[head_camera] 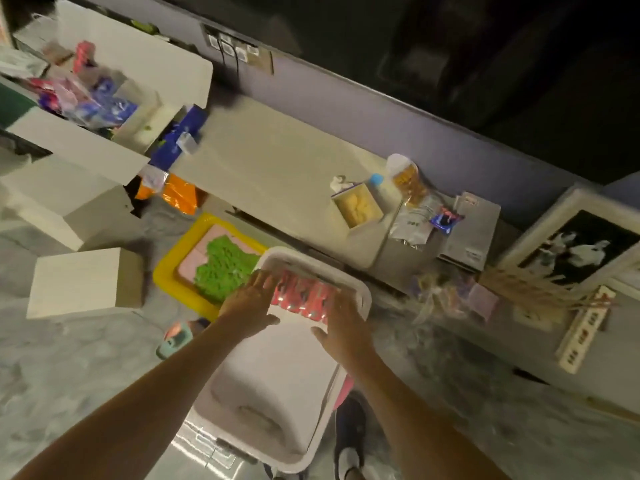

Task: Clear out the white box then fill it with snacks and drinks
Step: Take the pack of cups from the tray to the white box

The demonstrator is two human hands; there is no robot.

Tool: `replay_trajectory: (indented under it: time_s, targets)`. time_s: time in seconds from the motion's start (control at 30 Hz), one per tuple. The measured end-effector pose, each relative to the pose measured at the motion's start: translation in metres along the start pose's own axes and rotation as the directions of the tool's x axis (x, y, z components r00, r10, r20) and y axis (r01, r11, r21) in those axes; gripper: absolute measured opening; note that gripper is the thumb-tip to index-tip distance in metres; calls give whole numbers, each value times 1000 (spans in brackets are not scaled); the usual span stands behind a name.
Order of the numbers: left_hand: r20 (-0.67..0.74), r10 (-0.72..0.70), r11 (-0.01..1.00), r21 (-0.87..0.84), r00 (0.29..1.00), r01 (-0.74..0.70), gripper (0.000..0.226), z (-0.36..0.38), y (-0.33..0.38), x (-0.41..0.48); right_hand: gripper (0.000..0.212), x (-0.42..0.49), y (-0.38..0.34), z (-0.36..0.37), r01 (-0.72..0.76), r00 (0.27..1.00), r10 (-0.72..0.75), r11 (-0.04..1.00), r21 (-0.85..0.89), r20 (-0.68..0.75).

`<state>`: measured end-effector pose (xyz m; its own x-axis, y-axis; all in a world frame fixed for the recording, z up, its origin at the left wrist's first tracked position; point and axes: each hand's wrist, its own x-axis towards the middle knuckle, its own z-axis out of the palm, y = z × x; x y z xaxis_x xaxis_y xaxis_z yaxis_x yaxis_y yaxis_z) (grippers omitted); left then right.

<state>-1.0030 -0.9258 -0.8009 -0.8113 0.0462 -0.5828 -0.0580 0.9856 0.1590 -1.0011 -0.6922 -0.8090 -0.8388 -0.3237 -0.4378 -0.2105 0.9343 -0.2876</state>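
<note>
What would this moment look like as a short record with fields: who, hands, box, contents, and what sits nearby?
who: a person looking down, bare arms
left hand: spread flat over the red cans, fingers open
right hand: spread flat beside it, fingers open
white box: on the floor, open
contents: red cans packed at the far end, the near part bare
nearby: yellow tray to the left, cardboard box of snacks further left

**Two hands, one white bin, a row of red cans**

Two hands [251, 299] [346, 323] over one white box [277, 393]. Red cans [301, 297] inside, too blurred to count. One yellow tray [166, 271], one framed picture [571, 247], one tissue box [356, 206].
</note>
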Motion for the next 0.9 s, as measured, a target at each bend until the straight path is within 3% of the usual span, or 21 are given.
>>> replay_trajectory:
  time_s: [0.13, 0.2, 0.27, 0.47, 0.67, 0.77, 0.9]
  targets:
    - [-12, 30, 937, 348, 999, -24, 113, 30, -4, 37, 112, 34, 5, 37, -32, 999, 34, 976, -216, 6]
    - [-36, 46, 874, 485, 998, -22, 112, 38, 1, 43, 102, 38, 6, 42, -57, 998, 47, 951, -302, -41]
    - [-78, 63, 864, 504, 995, -15, 114, 47, 0, 46, 89, 38, 11, 49, -65, 996, 42, 939, -337, -75]
    - [-129, 103, 912, 409, 986, -42, 93, 43, -9, 56, 93, 40, 28, 52, 17, 994, -39, 976, -215, -101]
    - [-134, 300, 924, 288, 945, -252, 90, 8, -39, 26, 90, 22, 51, 29, 218, 974, -224, 968, -123, -37]
    - [-175, 346, 937, 112, 922, -330, 85, -18, -47, -2, 87, 4, 50, 3, 271, 961, -268, 961, 55, -65]
    - [-118, 343, 914, -186, 932, -360, 84, -81, -43, -51, 81, -30, 41, -71, 295, 955, -286, 879, 376, -79]
